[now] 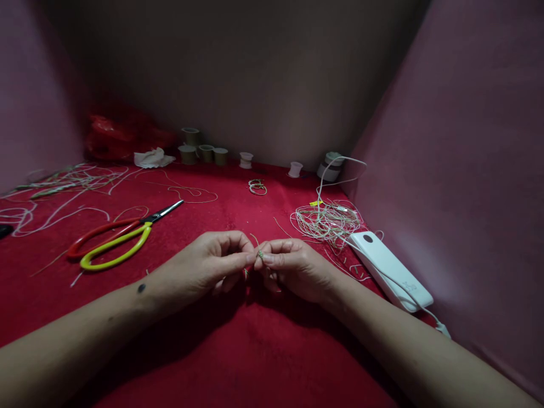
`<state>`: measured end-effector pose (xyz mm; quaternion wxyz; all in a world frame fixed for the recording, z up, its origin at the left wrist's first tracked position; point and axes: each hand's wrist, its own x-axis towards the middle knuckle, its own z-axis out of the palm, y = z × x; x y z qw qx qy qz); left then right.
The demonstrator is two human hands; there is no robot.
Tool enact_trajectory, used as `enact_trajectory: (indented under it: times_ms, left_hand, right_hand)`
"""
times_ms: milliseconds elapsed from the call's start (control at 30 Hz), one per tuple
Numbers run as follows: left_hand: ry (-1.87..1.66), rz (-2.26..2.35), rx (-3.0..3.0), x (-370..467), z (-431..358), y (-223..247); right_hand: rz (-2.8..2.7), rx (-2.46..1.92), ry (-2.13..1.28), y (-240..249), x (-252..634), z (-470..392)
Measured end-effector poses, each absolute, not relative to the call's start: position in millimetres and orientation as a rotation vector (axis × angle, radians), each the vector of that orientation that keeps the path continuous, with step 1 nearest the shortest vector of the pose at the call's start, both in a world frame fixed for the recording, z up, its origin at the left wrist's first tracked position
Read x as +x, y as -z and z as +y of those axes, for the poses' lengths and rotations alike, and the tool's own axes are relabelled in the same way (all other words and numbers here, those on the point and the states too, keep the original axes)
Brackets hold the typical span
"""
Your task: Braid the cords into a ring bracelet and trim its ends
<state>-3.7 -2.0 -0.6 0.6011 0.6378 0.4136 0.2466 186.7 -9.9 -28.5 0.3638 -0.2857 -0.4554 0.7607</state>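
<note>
Between my fingertips, over the red cloth [272,345], is a small piece of knotted green cord [260,255]. Thumb and forefinger of my left hand [225,258] are closed at its left side. My right hand [293,263] pinches it from the right, thumb on top. A thin loose end of cord sticks up above the fingertips, and a bit of green shows below my left fingers. The rest of the piece is hidden by my hands. Scissors [114,245] with one red and one yellow handle lie left of my left hand, blades apart from it.
A tangle of pale cord [327,222] and a white power bank [391,272] with a cable lie at right. More cords [80,180] spread at left. Several thread spools [188,154], finished-looking cord rings [257,187], a jar [330,167] and a red plastic bag [121,136] stand along the back.
</note>
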Motion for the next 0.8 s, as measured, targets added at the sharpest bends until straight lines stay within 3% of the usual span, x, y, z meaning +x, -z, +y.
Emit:
enact_trajectory:
  times_ms: [800]
  left_hand:
    - [-0.578,0.952,1.423,-6.4,-0.8,4.7]
  right_hand:
    - [-1.206,-0.75,-1.918,32.8,186.0,-9.5]
